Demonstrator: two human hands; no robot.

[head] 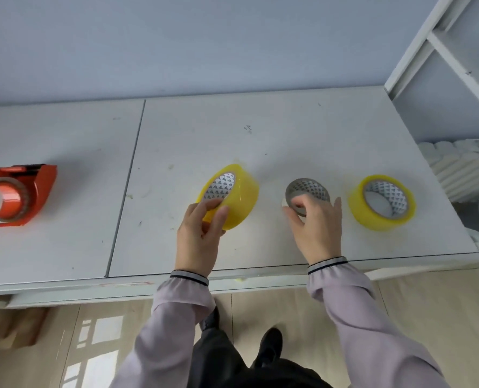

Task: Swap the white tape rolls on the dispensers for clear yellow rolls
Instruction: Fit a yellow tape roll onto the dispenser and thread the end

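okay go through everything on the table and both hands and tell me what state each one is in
Left hand: grips the tilted yellow roll.
Tilted yellow roll: raised on edge, held.
Right hand: fingers curled round the grey core.
Grey core: nearly bare, held at the table.
Second yellow roll: lying flat, untouched.
Orange dispenser: on its side, a whitish roll still loaded.

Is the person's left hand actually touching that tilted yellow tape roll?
Touching. The head view shows the left hand gripping the tilted yellow tape roll, fingers hooked inside its core.
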